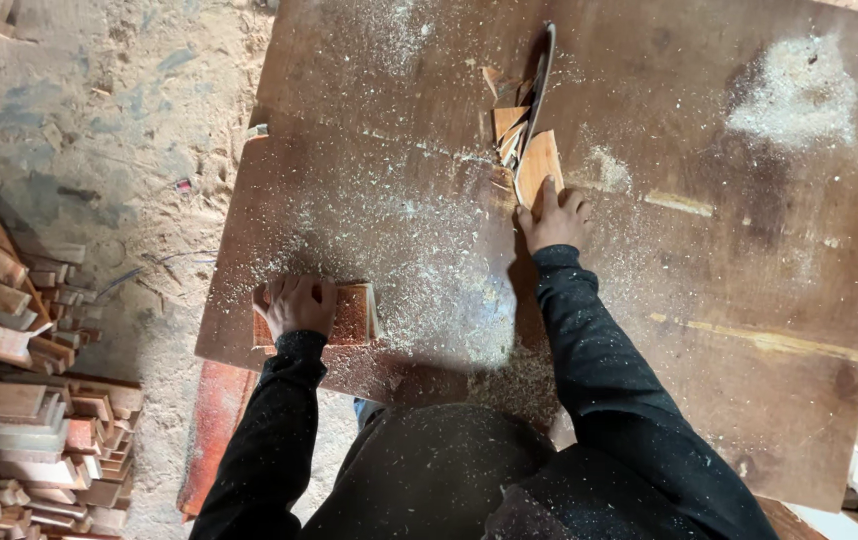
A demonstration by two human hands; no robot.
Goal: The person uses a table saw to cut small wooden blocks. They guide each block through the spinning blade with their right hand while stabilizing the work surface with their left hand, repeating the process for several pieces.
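1. Here, the right hand lies flat on a small wooden block, fingers stretched over its near end and pressing down rather than closed around it; the grip is apart, palm on the wood.
2. The block sits just beside the circular saw blade, which rises through a slot in the tabletop at about 12 o'clock from the hand. The block's left edge seems to touch the blade.
3. A cluster of thin offcuts lies at 9 o'clock of the blade, touching one another.
4. The left hand rests at the near left edge of the tabletop, fingers curled over a stack of reddish wooden pieces; this grip is clamped on the stack's left end.
5. The two hands are well apart, the left at roughly 8 o'clock from the right.
6. Sawdust spreads between the hands, with a paler heap at 2 o'clock of the blade.
7. Both arms wear black sleeves flecked with dust.
8. On the dirt floor, at 9 o'clock of the tabletop, stacked wood strips are piled.
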